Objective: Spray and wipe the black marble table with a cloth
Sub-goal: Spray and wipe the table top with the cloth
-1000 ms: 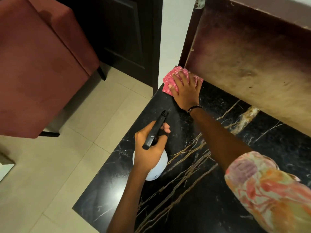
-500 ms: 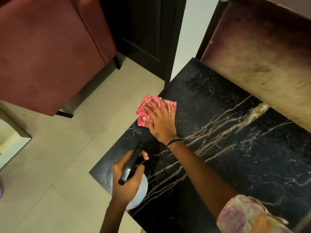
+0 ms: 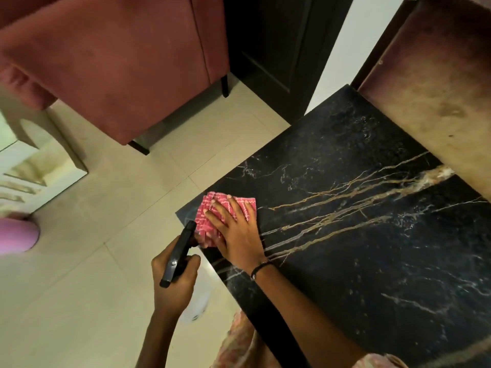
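The black marble table with gold and white veins fills the right half of the head view. A folded red-and-white cloth lies at the table's near left corner. My right hand presses flat on the cloth, fingers spread, palm down. My left hand grips a spray bottle with a black trigger head and a white body, held just off the table's left edge over the floor. Most of the white body is hidden below the hand.
A red upholstered chair stands on the beige tile floor at upper left. A brown stained panel overhangs the table's far right side. A dark door is behind. A pink object sits at the left edge.
My right hand has dragged the cloth from the table's far corner along the left edge to the near corner. My left hand with the bottle has moved off the table over the floor.
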A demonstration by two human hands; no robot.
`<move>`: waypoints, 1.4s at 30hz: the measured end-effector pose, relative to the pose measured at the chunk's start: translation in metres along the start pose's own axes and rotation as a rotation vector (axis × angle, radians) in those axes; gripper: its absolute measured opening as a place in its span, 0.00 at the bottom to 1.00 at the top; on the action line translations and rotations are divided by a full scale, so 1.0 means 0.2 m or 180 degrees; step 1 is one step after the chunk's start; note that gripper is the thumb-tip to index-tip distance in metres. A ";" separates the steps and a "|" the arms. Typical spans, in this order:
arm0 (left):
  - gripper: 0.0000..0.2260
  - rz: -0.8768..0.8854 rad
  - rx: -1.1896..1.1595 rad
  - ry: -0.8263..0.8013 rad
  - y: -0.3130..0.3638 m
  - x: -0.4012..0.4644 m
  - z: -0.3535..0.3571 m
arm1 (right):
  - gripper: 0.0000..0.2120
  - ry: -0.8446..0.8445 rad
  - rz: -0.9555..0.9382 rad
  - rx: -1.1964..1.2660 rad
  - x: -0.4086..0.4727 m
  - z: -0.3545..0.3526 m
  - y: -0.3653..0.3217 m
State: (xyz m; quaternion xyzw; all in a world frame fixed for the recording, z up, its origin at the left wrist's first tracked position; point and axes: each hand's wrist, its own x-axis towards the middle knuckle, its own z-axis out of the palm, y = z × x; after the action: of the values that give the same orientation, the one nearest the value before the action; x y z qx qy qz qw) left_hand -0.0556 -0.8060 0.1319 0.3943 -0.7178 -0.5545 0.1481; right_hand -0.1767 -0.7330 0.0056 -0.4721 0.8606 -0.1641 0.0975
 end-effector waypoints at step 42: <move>0.19 0.0206 -0.0260 -0.0169 -0.17 0.29 -0.52 | 0.32 -0.0287 -0.0015 -0.0707 0.23 0.08 -0.38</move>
State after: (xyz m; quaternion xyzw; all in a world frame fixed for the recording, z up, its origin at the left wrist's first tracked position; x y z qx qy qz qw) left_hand -0.0117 -0.9204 0.1229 0.3496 -0.7106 -0.5884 0.1629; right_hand -0.1373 -0.8129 0.0180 -0.4889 0.8671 -0.0466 0.0828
